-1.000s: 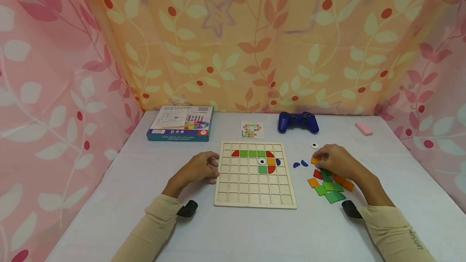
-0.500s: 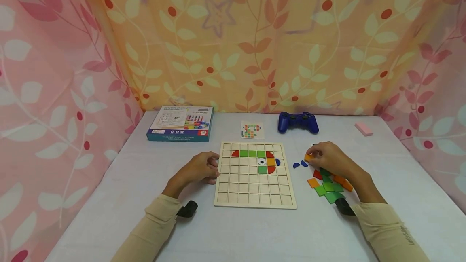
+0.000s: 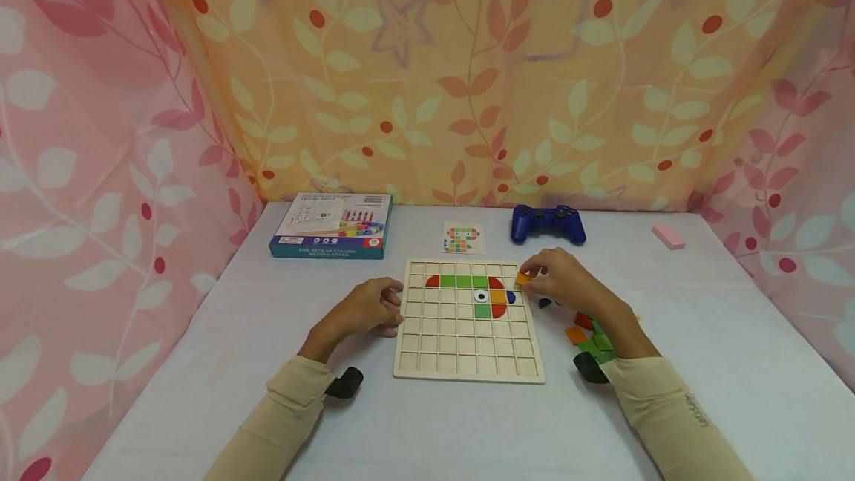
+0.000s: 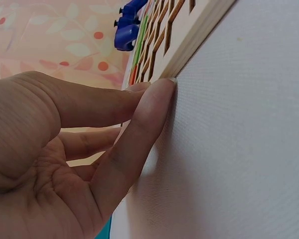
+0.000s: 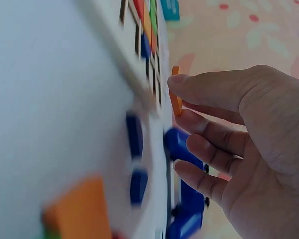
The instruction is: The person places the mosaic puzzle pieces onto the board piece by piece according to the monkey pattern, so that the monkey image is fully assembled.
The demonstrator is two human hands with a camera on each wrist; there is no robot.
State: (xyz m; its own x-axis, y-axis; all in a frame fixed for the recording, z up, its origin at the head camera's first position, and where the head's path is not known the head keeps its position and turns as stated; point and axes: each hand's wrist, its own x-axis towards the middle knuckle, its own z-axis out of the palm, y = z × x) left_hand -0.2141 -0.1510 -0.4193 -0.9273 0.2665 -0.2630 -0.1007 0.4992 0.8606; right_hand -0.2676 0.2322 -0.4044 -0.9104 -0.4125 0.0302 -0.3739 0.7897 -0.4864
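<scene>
We see the right hand (image 3: 562,282) pinching a flat orange square tile (image 3: 524,279) between thumb and fingers by the upper right edge of a pale wooden grid board (image 3: 441,347). The right wrist view shows the tile edge-on; whether it touches the board we cannot tell. The left hand (image 3: 364,309) is at the board's left edge, its fingertips touching the wood. In the left wrist view its digits overlap there, so we cannot tell whether they clamp the rim or only press against it.

In the grid we make out rounded red pieces (image 3: 433,282), green squares (image 3: 464,282), a white disc with a dark centre (image 3: 481,296), a seated orange square (image 3: 498,296) and a blue half-disc (image 3: 510,298). The right wrist cuts into our view of the loose pile of red, orange and green tiles (image 3: 604,342), so we cannot count them. Two small loose blue pieces (image 5: 135,134) lie beside the board, blurred in the right wrist view.

Behind the board lies a small printed card (image 3: 463,237), its pattern too small for us to read fully, near a dark blue game controller (image 3: 548,225). Both beige sleeves (image 3: 668,407) run off the bottom of the head view.
</scene>
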